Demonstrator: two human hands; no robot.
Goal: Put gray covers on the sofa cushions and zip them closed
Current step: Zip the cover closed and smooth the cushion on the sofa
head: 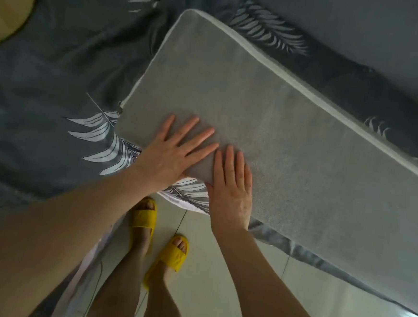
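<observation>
Cushion (268,128) lies flat on a bed spread with a dark leaf-print sheet (59,76), its near end overhanging the bed edge toward the person. It wears a gray cover with a pale piped seam running along the far long edge. A small tab at the near left corner may be a zipper pull; too small to be sure.

Left hand (176,153) rests flat on the near end, fingers straight and spread, grasping nothing. Right hand (233,187) lies flat just beside it, fingers straight and together, thumb tucked at the cushion's near edge; also not grasping. Fingertips of the two nearly touch.

Handling, as judged: a long slab, likely foam, so light for its bulk, and springy rather than rigid. It should bend if lifted by one end only. The cover fabric looks fine-textured and not slick, so flat palms ought to smooth it well. Best hold for moving: both long edges, or the corners. For zipping: pinch the fabric near the pull to keep the seam taut.

Yellow slippers (161,237) on the tile floor below.
</observation>
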